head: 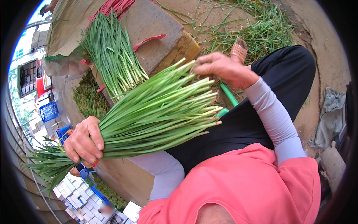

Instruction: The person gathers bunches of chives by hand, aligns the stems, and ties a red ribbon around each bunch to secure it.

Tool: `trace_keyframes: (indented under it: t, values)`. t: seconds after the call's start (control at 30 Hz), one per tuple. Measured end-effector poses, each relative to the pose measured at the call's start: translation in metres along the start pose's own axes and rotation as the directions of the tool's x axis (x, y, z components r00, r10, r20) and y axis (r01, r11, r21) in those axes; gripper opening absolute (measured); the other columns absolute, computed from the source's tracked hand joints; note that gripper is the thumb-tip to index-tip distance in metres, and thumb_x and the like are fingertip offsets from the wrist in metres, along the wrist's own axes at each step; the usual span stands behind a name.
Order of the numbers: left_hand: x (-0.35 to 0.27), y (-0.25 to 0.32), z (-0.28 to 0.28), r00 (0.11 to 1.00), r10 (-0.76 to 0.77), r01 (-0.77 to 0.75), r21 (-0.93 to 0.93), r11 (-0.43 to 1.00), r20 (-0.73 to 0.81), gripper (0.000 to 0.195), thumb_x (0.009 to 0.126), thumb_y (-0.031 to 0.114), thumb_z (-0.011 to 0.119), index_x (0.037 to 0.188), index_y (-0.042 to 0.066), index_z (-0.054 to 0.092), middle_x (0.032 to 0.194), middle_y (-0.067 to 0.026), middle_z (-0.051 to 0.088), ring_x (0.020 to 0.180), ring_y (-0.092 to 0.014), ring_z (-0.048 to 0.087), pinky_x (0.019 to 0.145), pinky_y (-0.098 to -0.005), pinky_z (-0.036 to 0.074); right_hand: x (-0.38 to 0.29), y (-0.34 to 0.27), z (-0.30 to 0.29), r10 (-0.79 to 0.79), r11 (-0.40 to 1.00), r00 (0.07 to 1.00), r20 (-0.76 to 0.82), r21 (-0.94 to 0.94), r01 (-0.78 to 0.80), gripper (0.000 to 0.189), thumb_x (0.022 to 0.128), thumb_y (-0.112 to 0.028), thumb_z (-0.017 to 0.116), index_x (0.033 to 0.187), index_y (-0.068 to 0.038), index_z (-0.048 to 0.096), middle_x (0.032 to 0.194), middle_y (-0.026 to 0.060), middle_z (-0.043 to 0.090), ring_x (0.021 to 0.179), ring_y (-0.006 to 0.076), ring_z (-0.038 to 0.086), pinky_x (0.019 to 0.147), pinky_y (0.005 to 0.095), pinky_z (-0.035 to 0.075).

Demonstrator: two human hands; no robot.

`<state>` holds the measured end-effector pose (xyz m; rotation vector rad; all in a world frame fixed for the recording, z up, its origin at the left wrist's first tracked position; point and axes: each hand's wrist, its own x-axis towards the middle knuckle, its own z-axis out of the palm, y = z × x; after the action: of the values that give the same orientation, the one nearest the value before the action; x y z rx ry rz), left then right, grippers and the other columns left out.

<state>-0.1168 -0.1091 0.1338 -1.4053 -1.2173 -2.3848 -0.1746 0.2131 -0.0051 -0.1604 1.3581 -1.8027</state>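
Note:
My left hand [84, 142] is closed around the leafy part of a large bunch of green garlic chives [156, 112]. The leaf tips stick out beyond my fist at the left, and the pale cut stem ends fan out to the right. At the upper stem ends is my right hand [226, 70], slightly blurred, its fingers bent against them; whether it pinches a stem cannot be told. Behind the held bunch, a second pile of chives [112, 53] lies on and beside a worn wooden block [156, 28], with a loose red strip [148, 42] on the block.
Loose green trimmings [263, 28] litter the ground beyond my sandalled foot [239, 50]. Red strips [117, 7] lie behind the block. More bundled greens [91, 98] stand left of it. Blue baskets [49, 111], white boxes [75, 193] and a person [107, 208] are farther off. A grey cloth [330, 117] lies right.

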Motion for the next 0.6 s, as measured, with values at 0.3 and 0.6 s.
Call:
trace_keyframes:
  t: [0.3,0.6]
  values:
    - [-0.005,-0.003,-0.005,0.996,0.086,-0.086,-0.016,0.996,-0.024,0.041,0.079,0.043,0.071,0.100,0.010,0.059,0.075,0.0015,0.066,0.066,-0.009,0.064,0.071,-0.0256,0.055,-0.008,-0.008,-0.054,-0.116,0.951,0.892,-0.437,0.210,0.227,0.020,0.090,-0.014,0.058,0.100,0.002,0.065,0.061,-0.0073,0.042,0.054,0.0014,0.035,0.050,0.0202,0.032]
    - [-0.003,0.000,0.007,0.987,0.068,-0.074,-0.034,0.997,-0.143,0.041,0.077,0.047,0.071,0.093,0.010,0.060,0.071,0.0029,0.066,0.062,-0.007,0.063,0.068,-0.0226,0.054,0.014,0.018,-0.003,-0.128,0.991,0.985,0.111,0.063,0.122,0.037,0.084,-0.006,0.053,0.120,-0.001,0.059,0.119,0.0098,0.061,0.108,0.0161,0.059,0.089,0.0281,0.049]
